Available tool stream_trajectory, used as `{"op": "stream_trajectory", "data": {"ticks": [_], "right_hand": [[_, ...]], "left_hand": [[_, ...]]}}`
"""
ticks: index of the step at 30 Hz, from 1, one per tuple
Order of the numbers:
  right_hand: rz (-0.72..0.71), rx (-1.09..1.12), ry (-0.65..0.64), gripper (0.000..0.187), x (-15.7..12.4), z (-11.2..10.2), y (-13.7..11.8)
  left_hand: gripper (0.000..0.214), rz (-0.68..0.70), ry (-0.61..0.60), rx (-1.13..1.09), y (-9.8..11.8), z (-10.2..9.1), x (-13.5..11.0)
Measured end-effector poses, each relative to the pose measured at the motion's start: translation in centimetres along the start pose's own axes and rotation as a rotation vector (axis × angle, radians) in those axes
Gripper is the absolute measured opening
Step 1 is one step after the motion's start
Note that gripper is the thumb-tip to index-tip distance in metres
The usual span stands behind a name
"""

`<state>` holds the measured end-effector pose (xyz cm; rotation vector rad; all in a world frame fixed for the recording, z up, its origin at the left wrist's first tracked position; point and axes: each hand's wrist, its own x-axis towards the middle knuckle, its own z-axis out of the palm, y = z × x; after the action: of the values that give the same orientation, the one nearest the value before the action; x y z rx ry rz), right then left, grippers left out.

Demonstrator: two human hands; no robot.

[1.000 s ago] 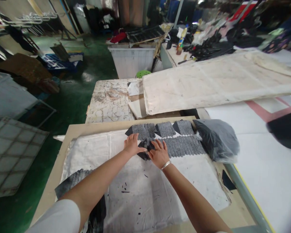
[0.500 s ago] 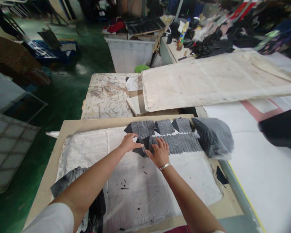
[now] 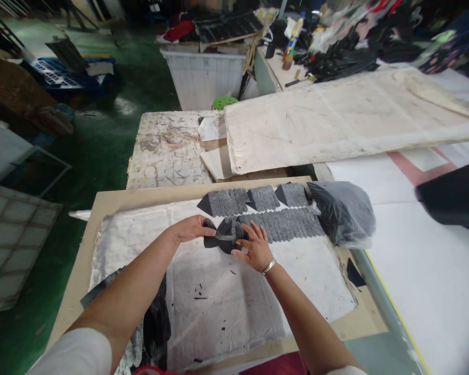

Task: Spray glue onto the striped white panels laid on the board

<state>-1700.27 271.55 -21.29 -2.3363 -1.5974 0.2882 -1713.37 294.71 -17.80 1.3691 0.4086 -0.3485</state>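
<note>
My left hand [image 3: 191, 229] pinches the end of a dark, flexible piece [image 3: 222, 237], black with grey, and holds that end off the cloth. Its other end lies by my right hand [image 3: 257, 249], whose fingers are spread over the left end of a row of overlapping grey pieces [image 3: 293, 226]. Whether the right fingertips also grip the dark piece, I cannot tell. Behind both hands lies a second row of grey pieces [image 3: 226, 202] with black pointed ends. Partly under my left forearm is another heap of black and grey pieces [image 3: 156, 325].
A pale cloth [image 3: 226, 297] with dark scraps covers the board [image 3: 113, 200]. A dark plastic-wrapped bundle [image 3: 344, 213] sits at the rows' right end. Beyond are a long padded cream slab [image 3: 336, 125] and a white bin [image 3: 205, 75].
My left hand has moved left, pulling the end of the dark piece out with it and stretching it between the hands. My right hand stays near the row's left end.
</note>
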Motion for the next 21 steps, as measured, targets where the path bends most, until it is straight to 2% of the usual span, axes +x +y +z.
{"op": "stream_trajectory", "data": {"ticks": [3,5,6,9,11,15,17,21], "right_hand": [[-0.018,-0.002,0.001,0.032,-0.3,0.2,0.3],[-0.03,-0.006,0.008,0.029,-0.3,0.4,0.3],[-0.036,-0.009,0.013,0.028,-0.2,0.4,0.3],[-0.052,-0.018,0.037,0.023,-0.2,0.5,0.2],[-0.051,-0.024,0.065,0.02,-0.4,0.3,0.0],[-0.021,-0.045,0.156,0.029,-0.9,0.1,-1.2],[-0.051,-0.051,0.168,0.032,-0.9,0.6,-2.3],[-0.118,-0.065,0.131,0.019,-0.7,2.4,-4.4]], "left_hand": [[0.035,-0.034,-0.113,0.192,0.5,0.3,0.5],[0.033,-0.045,-0.115,0.405,0.4,1.1,2.0],[0.033,-0.043,-0.071,0.526,0.2,1.6,2.9],[0.025,-0.064,0.166,0.897,-0.5,3.1,5.5],[0.021,-0.105,0.28,1.072,-0.8,3.8,6.4],[0.033,-0.198,0.343,1.173,-0.8,4.5,6.4],[0.04,-0.229,0.364,1.182,-0.7,4.7,6.3],[0.043,-0.282,0.375,1.19,-0.1,3.9,6.8]]}}
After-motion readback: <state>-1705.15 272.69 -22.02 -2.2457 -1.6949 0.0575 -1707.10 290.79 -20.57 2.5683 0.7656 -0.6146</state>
